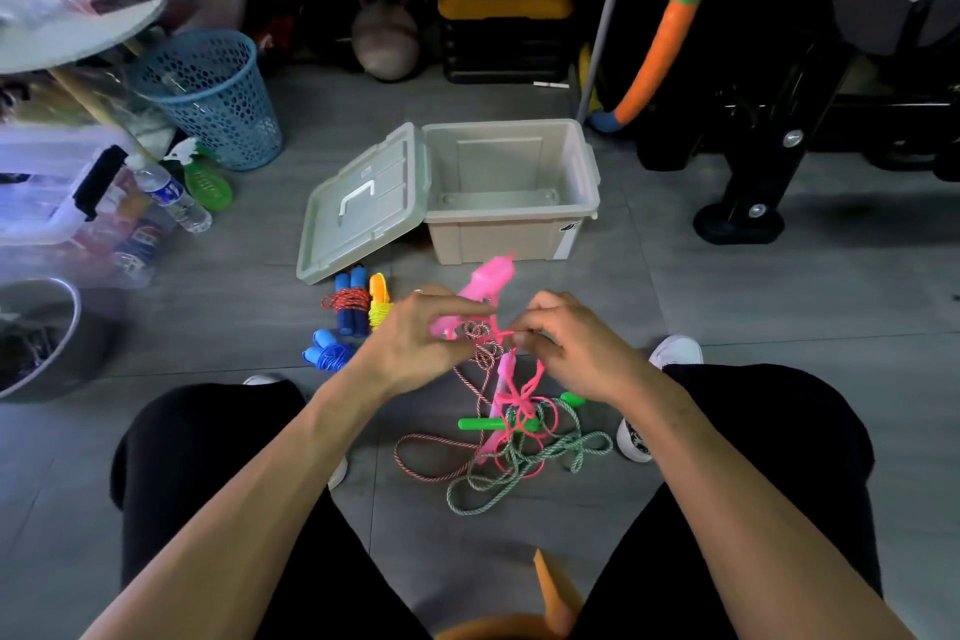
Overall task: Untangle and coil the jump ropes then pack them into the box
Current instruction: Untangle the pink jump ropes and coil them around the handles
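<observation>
A tangle of jump ropes (511,437) lies on the floor between my knees: a bright pink cord, a pink-and-white twisted cord and a grey-green cord with green handles (488,424). My left hand (415,346) and my right hand (569,346) are raised above it, each pinching the pink cord at a knot between them. A pink handle (488,283) sticks up behind my left hand. Three coiled ropes lie to the left: red with blue handles (349,301), yellow (379,303) and blue (327,351). The beige box (511,229) stands open and empty beyond, lid (358,208) hinged to its left.
A blue mesh bin (210,94), a water bottle (174,195) and a clear storage tub (62,203) sit at the left. A black exercise machine (769,130) and an orange-green foam hoop (660,42) stand at the right. A metal bowl (36,338) is at the far left.
</observation>
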